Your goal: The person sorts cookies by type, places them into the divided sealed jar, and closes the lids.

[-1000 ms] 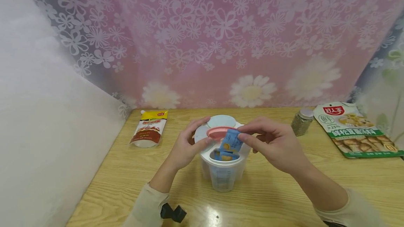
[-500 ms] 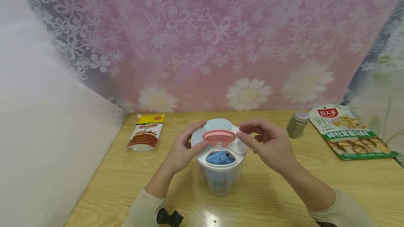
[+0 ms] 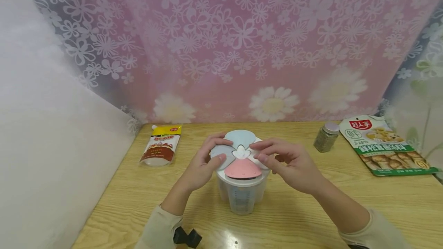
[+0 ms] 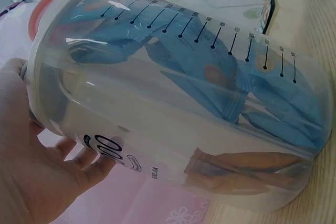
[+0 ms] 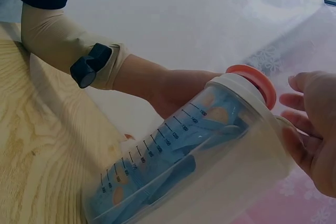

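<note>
A clear storage canister (image 3: 242,201) with a petal-shaped lid in blue, grey, white and pink stands on the table in front of me. Its pink flap (image 3: 243,169) lies down over the front compartment, and a dark slit shows at the front edge. Blue snack packets (image 4: 194,72) fill that compartment behind printed scale marks. Brown packets (image 4: 244,169) lie low in a neighbouring one. My left hand (image 3: 200,168) grips the lid from the left, thumb on top. On the opposite side my right hand (image 3: 294,164) touches the lid with relaxed fingers and holds nothing loose.
A spouted yellow, white and brown pouch (image 3: 160,146) lies at the back left of the wooden table (image 3: 131,203). A glass jar of dried herb (image 3: 326,137) and a mushroom seasoning bag (image 3: 387,145) are at the back right, before a flowered curtain (image 3: 242,49).
My right hand let a blue packet go into the front compartment. The pink flap then swung from standing up to lying over the opening, while the left hand stayed on the lid.
</note>
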`<state>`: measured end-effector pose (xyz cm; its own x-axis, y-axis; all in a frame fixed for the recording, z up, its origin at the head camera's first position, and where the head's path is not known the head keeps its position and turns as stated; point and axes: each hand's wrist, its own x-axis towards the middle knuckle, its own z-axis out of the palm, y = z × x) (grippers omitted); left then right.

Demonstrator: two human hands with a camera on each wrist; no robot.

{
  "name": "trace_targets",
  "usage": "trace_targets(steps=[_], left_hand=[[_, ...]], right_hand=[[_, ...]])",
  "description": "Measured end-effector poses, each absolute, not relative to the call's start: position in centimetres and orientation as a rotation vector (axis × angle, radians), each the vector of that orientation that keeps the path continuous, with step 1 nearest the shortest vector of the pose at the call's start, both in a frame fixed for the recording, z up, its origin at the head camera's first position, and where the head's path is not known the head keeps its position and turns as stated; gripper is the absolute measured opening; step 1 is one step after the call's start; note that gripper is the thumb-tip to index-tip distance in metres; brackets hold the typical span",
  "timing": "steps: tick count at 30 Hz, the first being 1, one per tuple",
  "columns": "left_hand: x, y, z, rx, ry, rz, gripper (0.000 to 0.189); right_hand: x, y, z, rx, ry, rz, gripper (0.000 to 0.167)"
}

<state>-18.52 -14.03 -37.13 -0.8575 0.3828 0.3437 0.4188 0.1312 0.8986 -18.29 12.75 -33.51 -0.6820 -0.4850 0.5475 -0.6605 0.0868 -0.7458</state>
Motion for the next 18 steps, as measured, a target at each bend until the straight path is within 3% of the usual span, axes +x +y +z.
trace_targets(steps=[4, 13, 18], left_hand=[[-18.4, -14.0, -36.8, -0.814, -2.336, -1.875, 0.030], [-18.0, -14.1, -36.5, -0.799, -2.418, -1.953, 0.055], [-18.0, -14.2, -36.5, -0.838, -2.416, -2.036, 0.058]], right_hand=[[-17.9, 12.1, -33.7, 1.105, -2.268, 1.476, 0.027], [-17.6, 11.6, -34.8, 0.947, -2.526, 1.478, 0.069], [-17.5, 11.8, -35.2, 0.934, -2.492, 1.541, 0.069]])
